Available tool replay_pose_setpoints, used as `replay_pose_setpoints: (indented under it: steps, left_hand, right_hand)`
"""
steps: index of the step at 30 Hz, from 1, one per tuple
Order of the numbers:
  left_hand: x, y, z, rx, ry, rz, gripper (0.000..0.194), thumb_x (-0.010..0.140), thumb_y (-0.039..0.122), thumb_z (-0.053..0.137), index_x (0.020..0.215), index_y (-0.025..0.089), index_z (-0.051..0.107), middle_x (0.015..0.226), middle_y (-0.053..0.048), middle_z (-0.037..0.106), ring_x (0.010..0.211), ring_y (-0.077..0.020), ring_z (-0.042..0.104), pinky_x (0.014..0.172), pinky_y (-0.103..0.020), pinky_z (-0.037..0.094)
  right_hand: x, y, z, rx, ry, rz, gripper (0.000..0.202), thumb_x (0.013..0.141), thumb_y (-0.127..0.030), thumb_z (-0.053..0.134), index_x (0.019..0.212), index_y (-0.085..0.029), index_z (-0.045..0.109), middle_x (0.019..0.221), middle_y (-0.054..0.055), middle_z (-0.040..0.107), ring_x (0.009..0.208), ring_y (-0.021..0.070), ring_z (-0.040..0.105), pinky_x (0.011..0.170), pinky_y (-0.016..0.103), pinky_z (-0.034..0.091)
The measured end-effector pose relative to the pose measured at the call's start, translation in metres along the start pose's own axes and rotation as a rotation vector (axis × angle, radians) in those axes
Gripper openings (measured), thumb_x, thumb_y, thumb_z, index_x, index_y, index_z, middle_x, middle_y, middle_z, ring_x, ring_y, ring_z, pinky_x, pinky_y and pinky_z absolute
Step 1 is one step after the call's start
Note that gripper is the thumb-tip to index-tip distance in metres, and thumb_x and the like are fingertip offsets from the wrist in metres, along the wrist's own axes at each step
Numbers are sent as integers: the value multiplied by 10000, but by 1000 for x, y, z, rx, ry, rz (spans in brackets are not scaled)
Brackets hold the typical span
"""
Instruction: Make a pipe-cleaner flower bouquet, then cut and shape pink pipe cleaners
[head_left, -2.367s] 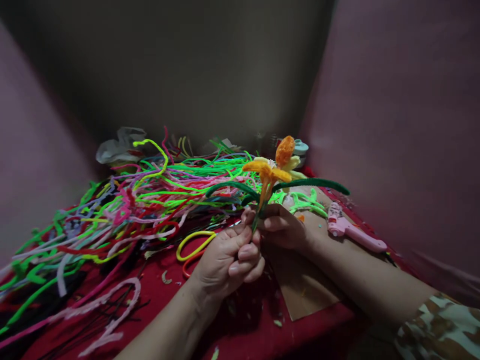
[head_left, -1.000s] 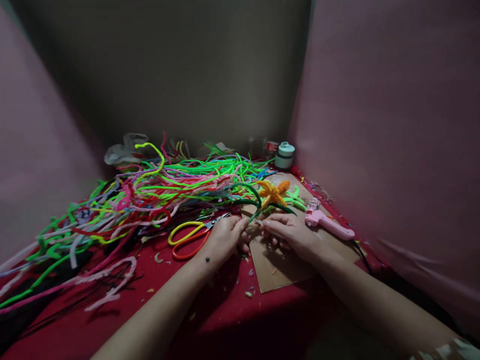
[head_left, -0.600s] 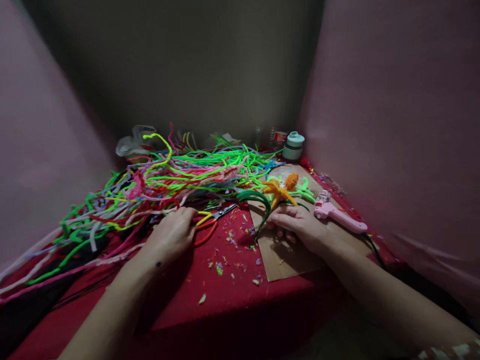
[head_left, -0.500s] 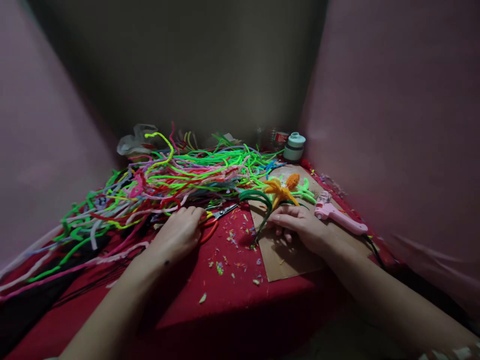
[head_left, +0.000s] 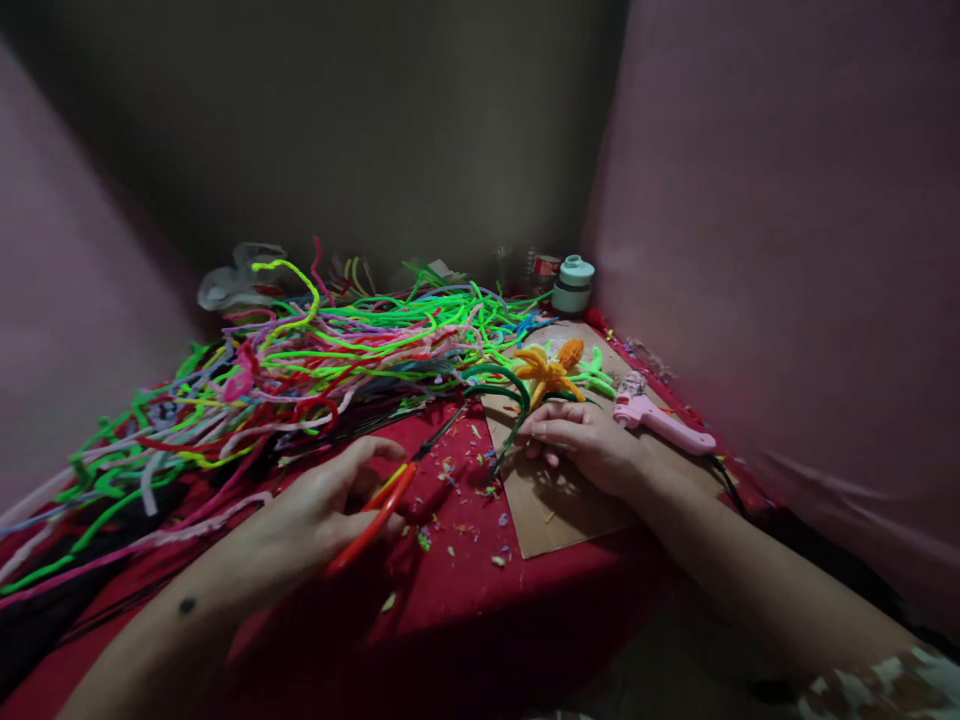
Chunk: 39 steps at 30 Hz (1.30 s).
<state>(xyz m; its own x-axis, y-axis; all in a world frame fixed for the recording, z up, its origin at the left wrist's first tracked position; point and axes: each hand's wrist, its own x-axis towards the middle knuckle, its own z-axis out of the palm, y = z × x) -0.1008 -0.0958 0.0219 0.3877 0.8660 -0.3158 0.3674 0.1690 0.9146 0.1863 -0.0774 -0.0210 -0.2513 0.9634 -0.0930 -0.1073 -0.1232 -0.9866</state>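
My left hand [head_left: 349, 510] grips the orange and yellow handles of a pair of scissors [head_left: 390, 492], lifted off the red cloth with the blades angled up and to the right. My right hand [head_left: 581, 445] is closed around the stem of a pipe-cleaner flower [head_left: 547, 375] with orange-yellow petals. Dark green pipe-cleaner leaves [head_left: 517, 400] curve out to the left of that stem, one hanging down below the fingers. Under the right hand lies a piece of cardboard [head_left: 540, 525]. The fingertips pinching the stem are partly hidden.
A big tangled heap of coloured pipe cleaners [head_left: 360, 335] spreads over the left and back of the red cloth [head_left: 442, 600]. A pink glue gun [head_left: 664, 420] rests at the right on the cardboard. A pale green bottle [head_left: 574, 285] stands behind. Fuzzy clippings are scattered in the middle.
My left hand has picked the scissors up and drawn them toward me, handles lowered and nearer. The right hand keeps hold of the flower. The whole view has shifted slightly.
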Motion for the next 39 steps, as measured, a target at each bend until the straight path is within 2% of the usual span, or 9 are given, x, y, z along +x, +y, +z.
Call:
replay_pose_setpoints:
  steps: [1,3,5,7,10,18,26,32,39]
  left_hand:
    - [-3,2,8,-6,-71,-47,523,663,271,708,1148,245,513,756,7,627,636,-144,560,560,-216,442]
    - [-8,5,22,-71,-95,-86,571,685,294,698,1211,262,476,785,3,625,614,-128,548,528,-196,425]
    - [-9,6,34,-126,-179,-81,429,722,316,662,1123,227,537,793,-12,618,607,-116,536,522,-189,414]
    - [-9,6,42,-124,-326,-46,242,766,319,606,960,175,589,784,-33,614,612,-115,530,538,-198,418]
    - [-7,9,52,-84,-437,-13,155,792,282,542,854,146,585,792,-68,628,639,-134,550,566,-226,437]
    - [4,7,65,-126,-480,-32,159,709,200,524,863,168,504,772,-55,645,635,-146,582,537,-238,457]
    - [11,14,71,-166,-431,-23,212,706,229,560,901,167,503,734,-45,639,610,-138,576,536,-230,450]
    - [14,16,69,-128,-441,9,213,708,244,576,888,173,487,775,-63,647,656,-153,578,557,-239,448]
    - [17,14,64,-38,-499,12,250,719,225,527,950,173,446,843,-82,640,691,-159,565,581,-259,441]
  right_hand:
    - [0,1,0,2,1,-5,192,704,-297,670,781,-121,662,649,37,612,539,82,492,486,215,335]
    - [1,1,-1,7,1,-17,169,709,-282,658,771,-125,662,650,40,609,551,90,498,485,218,333]
    - [1,1,-2,13,-9,-31,151,713,-272,646,765,-131,659,647,37,607,548,90,494,483,219,331]
    - [0,1,-2,17,-13,-30,136,714,-266,640,754,-137,651,633,31,603,530,84,480,485,221,330]
    - [-1,-1,-1,29,-7,-22,112,714,-249,635,742,-141,639,632,31,603,533,86,480,499,228,338]
    - [0,0,-1,44,-17,-16,123,717,-255,647,750,-138,631,655,39,608,585,105,519,522,231,358]
    - [-2,-4,1,69,-32,9,132,707,-263,656,745,-140,631,656,35,632,597,112,543,535,230,362]
    - [-2,-4,1,63,-33,27,112,704,-242,631,740,-136,637,644,39,630,602,118,543,539,233,353]
    - [-3,-7,1,117,-41,-34,98,699,-235,637,733,-144,638,635,34,623,598,118,526,549,241,345]
